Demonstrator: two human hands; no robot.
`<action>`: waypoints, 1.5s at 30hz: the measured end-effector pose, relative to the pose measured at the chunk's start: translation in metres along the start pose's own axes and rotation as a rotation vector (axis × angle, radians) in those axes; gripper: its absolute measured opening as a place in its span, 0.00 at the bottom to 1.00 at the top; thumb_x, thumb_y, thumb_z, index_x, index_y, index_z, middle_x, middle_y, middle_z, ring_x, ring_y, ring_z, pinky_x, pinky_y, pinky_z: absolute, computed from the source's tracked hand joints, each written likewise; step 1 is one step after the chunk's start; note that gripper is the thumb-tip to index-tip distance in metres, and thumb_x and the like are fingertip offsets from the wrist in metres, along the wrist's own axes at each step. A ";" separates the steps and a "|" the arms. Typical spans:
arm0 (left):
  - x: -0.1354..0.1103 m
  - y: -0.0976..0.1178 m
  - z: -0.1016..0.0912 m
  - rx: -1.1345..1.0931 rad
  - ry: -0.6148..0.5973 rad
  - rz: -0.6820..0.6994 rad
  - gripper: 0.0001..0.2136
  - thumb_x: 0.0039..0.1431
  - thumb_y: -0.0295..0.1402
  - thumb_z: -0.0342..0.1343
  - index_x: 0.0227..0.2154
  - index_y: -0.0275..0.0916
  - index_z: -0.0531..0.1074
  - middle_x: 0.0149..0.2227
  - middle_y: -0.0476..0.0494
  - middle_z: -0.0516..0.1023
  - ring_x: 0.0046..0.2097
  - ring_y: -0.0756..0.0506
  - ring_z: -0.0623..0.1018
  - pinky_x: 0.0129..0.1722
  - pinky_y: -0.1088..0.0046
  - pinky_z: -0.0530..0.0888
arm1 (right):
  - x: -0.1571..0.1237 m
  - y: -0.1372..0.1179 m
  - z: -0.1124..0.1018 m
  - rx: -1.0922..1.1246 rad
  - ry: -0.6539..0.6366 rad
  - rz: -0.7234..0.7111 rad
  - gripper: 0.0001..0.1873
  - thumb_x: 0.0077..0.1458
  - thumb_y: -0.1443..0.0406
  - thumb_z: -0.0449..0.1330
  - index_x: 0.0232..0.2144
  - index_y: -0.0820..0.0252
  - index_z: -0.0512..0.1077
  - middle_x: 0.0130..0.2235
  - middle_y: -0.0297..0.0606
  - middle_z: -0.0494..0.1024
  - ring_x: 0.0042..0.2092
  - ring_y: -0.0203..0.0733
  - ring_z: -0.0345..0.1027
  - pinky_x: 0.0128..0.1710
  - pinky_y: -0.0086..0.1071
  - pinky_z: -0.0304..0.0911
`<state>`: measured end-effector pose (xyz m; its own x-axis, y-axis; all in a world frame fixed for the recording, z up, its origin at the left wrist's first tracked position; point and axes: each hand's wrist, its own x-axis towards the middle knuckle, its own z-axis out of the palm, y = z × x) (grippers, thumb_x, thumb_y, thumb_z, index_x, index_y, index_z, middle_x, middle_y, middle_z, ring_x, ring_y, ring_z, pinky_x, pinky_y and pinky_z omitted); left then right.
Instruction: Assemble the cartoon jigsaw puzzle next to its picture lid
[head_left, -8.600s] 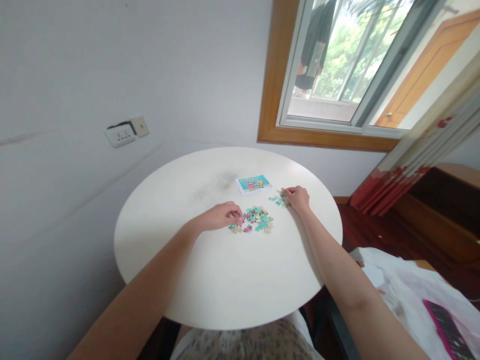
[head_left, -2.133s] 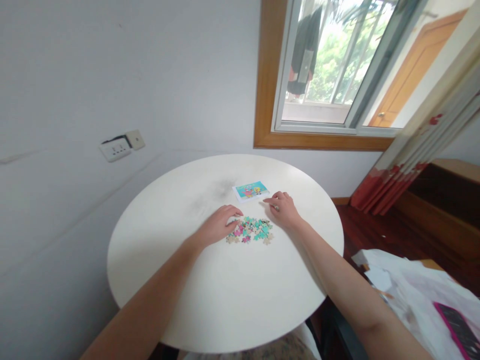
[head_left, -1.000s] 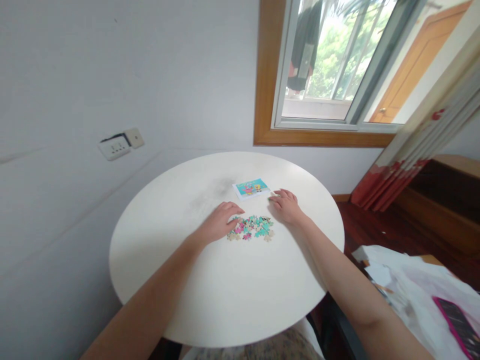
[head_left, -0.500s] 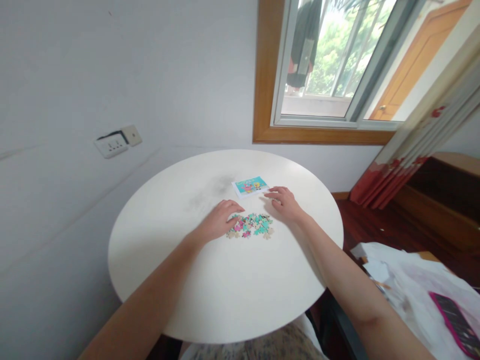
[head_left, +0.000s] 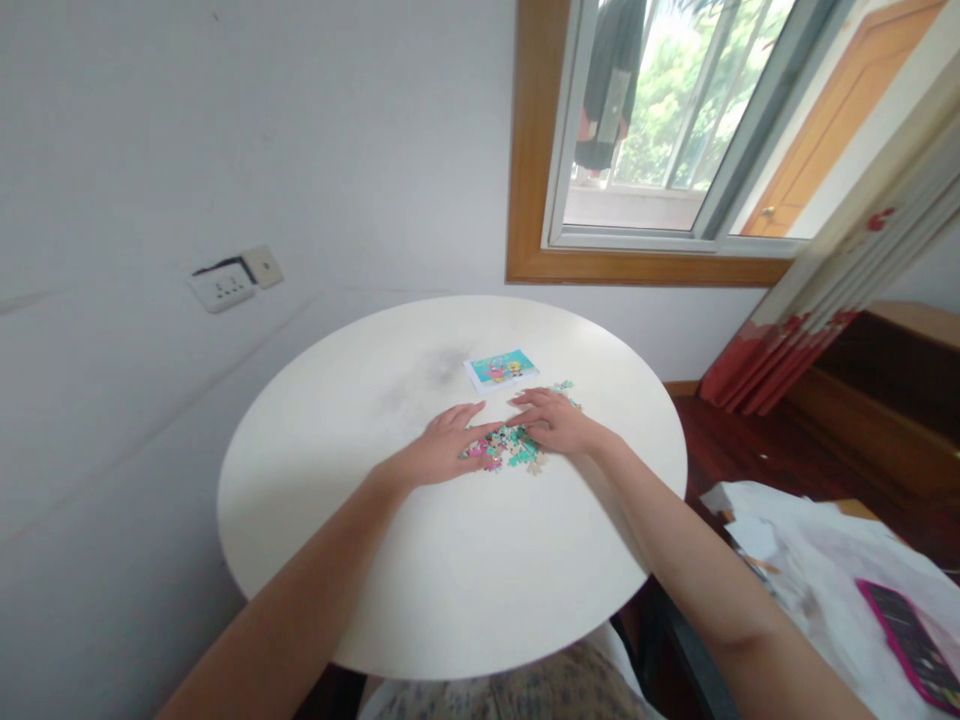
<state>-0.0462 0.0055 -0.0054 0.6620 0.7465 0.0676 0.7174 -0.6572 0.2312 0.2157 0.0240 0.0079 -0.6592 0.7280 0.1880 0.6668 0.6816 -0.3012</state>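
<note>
A small heap of jigsaw puzzle pieces (head_left: 520, 452), turquoise, pink and beige, lies on the white round table (head_left: 450, 580). My left hand (head_left: 446, 447) rests at the heap's left side, fingers spread and partly over the pink pieces. From the right, my right hand (head_left: 556, 422) reaches over the upper part of the heap with its fingers apart, covering some pieces. A few more pieces (head_left: 562, 386) show just beyond its knuckles. Behind both hands lies a turquoise picture card (head_left: 501, 371) with cartoon figures. Neither hand appears to grip a piece.
A wall with a socket (head_left: 225, 286) stands to the left and behind the table. At the lower right, a pink-edged phone (head_left: 907, 640) lies on white plastic sheeting (head_left: 802, 560). A window (head_left: 667, 120) and a curtain (head_left: 817, 290) are at the back right.
My right hand has moved left and down from beside the card onto the heap. My left hand has shifted slightly right over the pieces. Some pieces now show beyond my right hand.
</note>
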 end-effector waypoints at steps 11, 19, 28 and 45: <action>0.000 -0.002 0.001 0.020 0.031 -0.003 0.33 0.58 0.56 0.48 0.62 0.45 0.57 0.66 0.35 0.52 0.66 0.36 0.53 0.62 0.56 0.52 | -0.001 -0.001 0.001 -0.055 -0.003 0.056 0.21 0.56 0.64 0.54 0.52 0.43 0.71 0.61 0.35 0.64 0.63 0.50 0.52 0.59 0.51 0.49; 0.000 0.001 -0.004 -0.016 0.029 -0.007 0.30 0.58 0.53 0.50 0.61 0.47 0.58 0.65 0.38 0.54 0.65 0.36 0.55 0.61 0.55 0.55 | 0.001 0.004 0.002 -0.030 0.076 0.010 0.22 0.55 0.66 0.55 0.52 0.48 0.71 0.57 0.37 0.69 0.60 0.47 0.56 0.59 0.46 0.50; -0.003 0.009 -0.007 -0.007 -0.013 0.028 0.29 0.58 0.56 0.48 0.60 0.54 0.59 0.67 0.42 0.51 0.66 0.35 0.53 0.62 0.54 0.52 | -0.001 -0.004 -0.001 -0.078 -0.010 0.076 0.20 0.57 0.63 0.53 0.52 0.45 0.71 0.60 0.35 0.66 0.62 0.49 0.52 0.59 0.50 0.48; -0.007 0.001 -0.010 0.046 -0.100 -0.069 0.36 0.56 0.59 0.46 0.63 0.47 0.54 0.67 0.37 0.49 0.67 0.34 0.50 0.62 0.55 0.50 | 0.001 -0.012 0.000 -0.056 -0.026 -0.035 0.21 0.56 0.64 0.53 0.51 0.44 0.72 0.61 0.34 0.63 0.64 0.50 0.49 0.60 0.50 0.46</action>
<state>-0.0523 0.0010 0.0041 0.6271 0.7776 -0.0451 0.7700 -0.6101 0.1869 0.2075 0.0166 0.0117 -0.6906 0.7022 0.1732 0.6613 0.7101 -0.2418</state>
